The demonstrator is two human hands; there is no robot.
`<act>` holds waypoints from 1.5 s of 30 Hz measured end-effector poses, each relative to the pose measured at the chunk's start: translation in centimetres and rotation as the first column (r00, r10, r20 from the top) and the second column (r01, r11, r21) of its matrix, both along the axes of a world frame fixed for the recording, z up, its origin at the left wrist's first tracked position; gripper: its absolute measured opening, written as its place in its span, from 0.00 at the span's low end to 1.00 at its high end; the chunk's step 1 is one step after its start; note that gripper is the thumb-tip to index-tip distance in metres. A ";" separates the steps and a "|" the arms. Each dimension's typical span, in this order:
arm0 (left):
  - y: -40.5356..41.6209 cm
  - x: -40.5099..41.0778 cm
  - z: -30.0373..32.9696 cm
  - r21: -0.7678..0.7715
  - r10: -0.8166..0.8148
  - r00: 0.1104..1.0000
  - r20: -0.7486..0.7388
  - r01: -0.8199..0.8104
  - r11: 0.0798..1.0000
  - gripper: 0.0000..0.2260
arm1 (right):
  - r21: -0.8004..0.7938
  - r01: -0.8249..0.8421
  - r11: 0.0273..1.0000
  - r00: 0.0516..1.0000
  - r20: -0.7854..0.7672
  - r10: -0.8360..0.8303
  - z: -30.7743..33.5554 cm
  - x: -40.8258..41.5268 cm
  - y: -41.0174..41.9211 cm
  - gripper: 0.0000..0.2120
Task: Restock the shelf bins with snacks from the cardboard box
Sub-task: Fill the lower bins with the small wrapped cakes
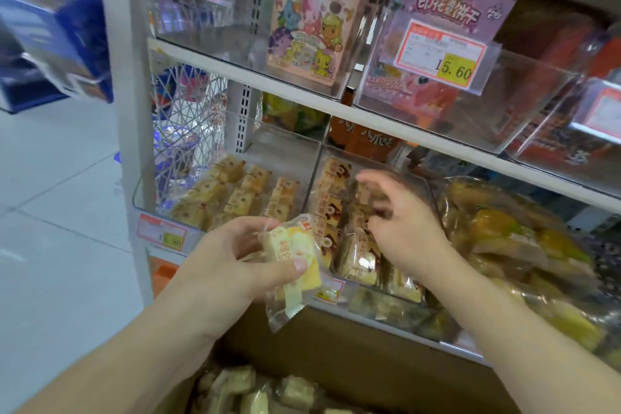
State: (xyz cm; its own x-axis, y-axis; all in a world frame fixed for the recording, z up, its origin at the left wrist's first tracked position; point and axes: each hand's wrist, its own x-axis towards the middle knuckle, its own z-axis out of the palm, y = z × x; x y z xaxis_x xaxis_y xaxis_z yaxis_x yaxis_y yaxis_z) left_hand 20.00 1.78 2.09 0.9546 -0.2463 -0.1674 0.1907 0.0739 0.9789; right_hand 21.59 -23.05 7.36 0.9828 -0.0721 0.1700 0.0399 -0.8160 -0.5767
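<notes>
My left hand (235, 259) grips a yellow wrapped cake snack (292, 265) in clear plastic, held just in front of the lower shelf. My right hand (400, 222) hovers over the middle clear bin (336, 151), fingers spread and blurred, above brown-and-cream wrapped cakes (331, 208). Whether it touches a packet I cannot tell. The left clear bin (142, 202) holds several rows of yellow wrapped cakes (235, 195). At the bottom, the cardboard box (353, 353) stands open with more pale wrapped cakes (242, 390) inside.
A right-hand bin holds bagged yellow snacks (524, 245). The upper shelf carries clear bins with a pink cartoon box (319, 10), a purple biscuit pack (450, 3) and a 15.60 price tag (453, 67). A white shelf post (127, 111) stands left, with tiled floor (57, 212) beyond.
</notes>
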 end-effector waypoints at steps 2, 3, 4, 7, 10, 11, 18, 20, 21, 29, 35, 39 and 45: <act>0.2 -0.5 0.8 -0.005 -0.008 1.000 0.015 0.008 1.000 0.24 | 0.030 -0.201 0.979 0.979 -0.013 0.202 1.0 -3.8 1.8 0.40; 0.3 -0.8 1.2 -0.013 -0.011 1.000 0.021 0.012 1.000 0.23 | 0.004 -0.294 0.956 0.955 -0.045 0.294 1.4 -5.3 2.5 0.40; 0.5 -1.0 1.4 -0.025 -0.014 1.000 0.026 0.015 1.000 0.22 | -0.019 -0.365 0.931 0.929 -0.082 0.362 1.8 -6.6 3.3 0.40; 1.0 -1.7 2.4 -0.063 -0.060 0.997 0.050 0.063 0.996 0.18 | -0.072 -0.420 0.905 0.904 -0.118 0.410 2.2 -8.6 5.3 0.41; 1.9 -2.4 3.2 -0.095 -0.075 0.995 0.059 0.080 0.992 0.18 | -0.135 -0.376 0.917 0.925 0.002 0.380 1.9 -8.7 7.1 0.37; 2.4 -2.4 3.3 -0.095 -0.058 0.996 0.070 0.064 0.993 0.19 | -0.135 -0.360 0.923 0.927 0.056 0.370 1.8 -8.5 7.6 0.34; 8.1 1.0 2.2 0.290 0.072 0.943 0.324 -0.172 0.942 0.12 | -0.140 -0.222 0.965 0.966 0.102 0.237 0.1 -3.3 11.9 0.34; 10.5 2.4 0.2 0.620 -0.113 0.886 0.451 -0.219 0.754 0.20 | -0.144 -0.160 0.976 0.983 0.065 0.171 -0.7 0.1 12.9 0.36; 11.5 3.2 -1.1 0.726 -0.215 0.860 0.463 -0.229 0.648 0.25 | -0.150 -0.138 0.979 0.989 0.040 0.145 -1.0 2.0 13.4 0.36; 14.1 6.2 -7.3 0.854 -0.398 0.792 0.463 -0.278 0.440 0.26 | -0.282 0.023 0.959 0.998 -0.046 -0.038 -6.1 19.7 17.3 0.19; 14.4 7.1 -7.6 0.870 -0.434 0.813 0.388 -0.168 0.463 0.27 | -0.284 -0.105 0.953 0.994 -0.012 0.106 -11.6 25.1 17.4 0.29; 14.7 6.5 -5.9 0.898 -0.463 0.842 0.276 -0.055 0.436 0.33 | -0.188 -0.106 0.976 0.990 -0.107 0.087 -9.8 23.5 17.6 0.30; 13.8 5.5 -4.2 0.905 -0.425 0.878 0.219 -0.019 0.425 0.42 | -0.062 -0.190 0.980 0.977 -0.105 0.183 -8.1 17.9 18.2 0.08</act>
